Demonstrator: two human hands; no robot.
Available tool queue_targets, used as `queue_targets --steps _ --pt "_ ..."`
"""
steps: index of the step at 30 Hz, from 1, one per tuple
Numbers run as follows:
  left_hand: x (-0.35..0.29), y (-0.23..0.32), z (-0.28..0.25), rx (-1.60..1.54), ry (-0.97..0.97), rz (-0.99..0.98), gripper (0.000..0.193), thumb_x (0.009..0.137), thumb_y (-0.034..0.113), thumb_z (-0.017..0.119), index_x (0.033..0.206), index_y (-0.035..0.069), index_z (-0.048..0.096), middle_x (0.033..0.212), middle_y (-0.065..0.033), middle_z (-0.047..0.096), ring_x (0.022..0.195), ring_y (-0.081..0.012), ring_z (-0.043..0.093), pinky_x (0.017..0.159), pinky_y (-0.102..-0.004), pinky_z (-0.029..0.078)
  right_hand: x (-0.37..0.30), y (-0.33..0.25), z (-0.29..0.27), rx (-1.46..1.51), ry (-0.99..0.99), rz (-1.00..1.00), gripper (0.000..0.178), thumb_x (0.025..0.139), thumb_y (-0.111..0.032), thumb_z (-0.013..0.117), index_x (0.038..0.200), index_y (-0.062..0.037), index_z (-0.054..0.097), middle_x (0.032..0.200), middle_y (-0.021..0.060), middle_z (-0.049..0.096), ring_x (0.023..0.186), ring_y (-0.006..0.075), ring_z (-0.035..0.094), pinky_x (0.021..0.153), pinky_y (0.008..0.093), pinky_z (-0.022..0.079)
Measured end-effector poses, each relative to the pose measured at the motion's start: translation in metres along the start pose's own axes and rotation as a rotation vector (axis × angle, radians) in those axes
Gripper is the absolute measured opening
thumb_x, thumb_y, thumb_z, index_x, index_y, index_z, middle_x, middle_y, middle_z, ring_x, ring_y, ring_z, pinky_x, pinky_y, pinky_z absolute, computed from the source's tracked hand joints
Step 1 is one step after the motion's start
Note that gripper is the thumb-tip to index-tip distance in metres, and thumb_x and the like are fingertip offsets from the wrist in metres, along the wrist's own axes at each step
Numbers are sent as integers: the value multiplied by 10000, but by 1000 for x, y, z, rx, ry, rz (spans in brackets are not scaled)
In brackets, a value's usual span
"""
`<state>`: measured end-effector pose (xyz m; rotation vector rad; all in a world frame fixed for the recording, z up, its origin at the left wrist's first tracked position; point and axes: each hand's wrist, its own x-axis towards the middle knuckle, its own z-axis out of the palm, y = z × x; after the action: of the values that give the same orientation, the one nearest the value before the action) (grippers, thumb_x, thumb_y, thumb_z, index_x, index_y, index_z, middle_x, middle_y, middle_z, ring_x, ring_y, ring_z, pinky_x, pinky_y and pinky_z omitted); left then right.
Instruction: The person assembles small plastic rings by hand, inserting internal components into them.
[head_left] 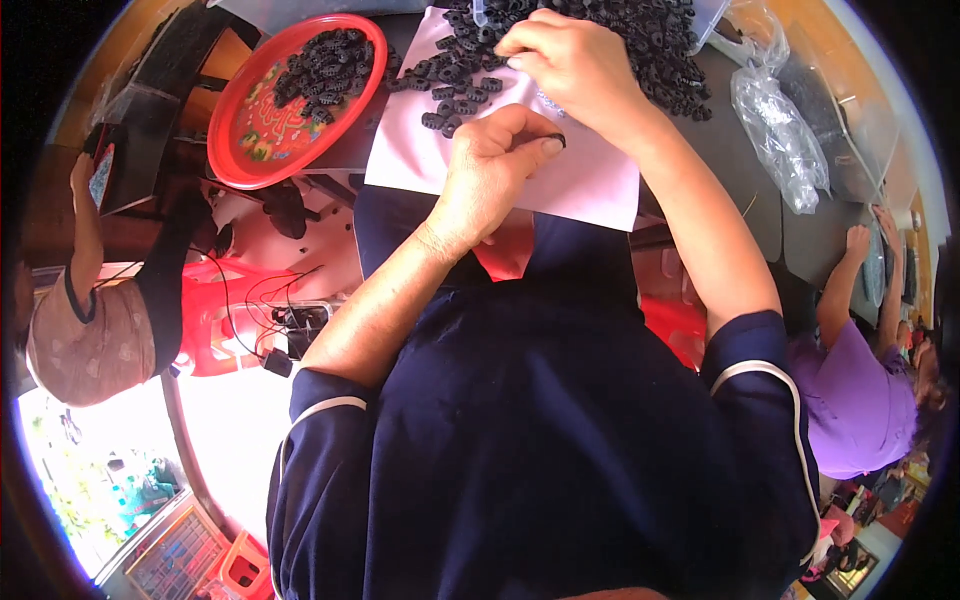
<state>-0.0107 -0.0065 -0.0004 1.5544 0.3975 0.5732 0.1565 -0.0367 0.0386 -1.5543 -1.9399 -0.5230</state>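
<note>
My left hand point(485, 175) is closed, thumb and forefinger pinching a small black part point(560, 139) over a pale pink sheet point(410, 160). Only the part's dark edge shows past the fingertips. Just beyond it and to the right, my right hand point(580, 70) has its fingers bent and drawn together beside loose black parts point(455, 95). What those fingers hold, if anything, is hidden. The loose parts are short, ridged and hollow-looking, and a larger heap of them point(660, 50) spreads behind my right hand.
A red patterned tray point(225, 150) with more black parts stands at the left. Clear plastic bags point(780, 130) lie on the dark table at the right. Other people sit at both sides, one in purple point(850, 400). Cables and a black adapter point(278, 362) hang at the lower left.
</note>
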Motion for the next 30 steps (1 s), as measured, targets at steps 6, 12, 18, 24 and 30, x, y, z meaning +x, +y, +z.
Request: queue_targets --steps 6,12,18,24,30 --pt "-4 -1 -8 -64 -27 -11 112 842 31 673 941 -15 648 834 -37 655 761 -79 565 697 -242 469 13 16 30 -112 -336 220 177 749 -229 687 898 -139 720 883 59 665 786 270 679 693 410 532" --pt "-3 -10 -8 -71 -35 87 114 852 39 677 950 -12 650 813 -20 635 740 -73 553 678 -232 457 17 15 36 -153 -359 182 183 784 -281 670 888 -132 694 838 45 626 775 257 660 665 397 513" --pt "0 -13 -6 -50 -26 130 106 869 61 675 957 5 657 756 19 612 666 -38 512 584 -191 413 6 15 50 -273 -242 113 79 823 -178 609 842 -108 643 871 59 605 801 292 650 700 438 505" --pt "-3 -9 -6 -52 -8 58 103 870 82 684 951 22 662 724 33 590 611 -19 479 513 -177 367 2 15 55 -272 -205 97 82 823 -124 570 870 -85 625 916 78 598 869 315 630 741 457 493" --pt "-3 -7 -3 -245 94 -1 92 882 73 669 947 9 659 712 3 599 569 -46 484 502 -194 373 3 6 9 -114 -139 130 114 814 -153 611 851 -54 653 873 144 627 730 314 636 629 393 508"
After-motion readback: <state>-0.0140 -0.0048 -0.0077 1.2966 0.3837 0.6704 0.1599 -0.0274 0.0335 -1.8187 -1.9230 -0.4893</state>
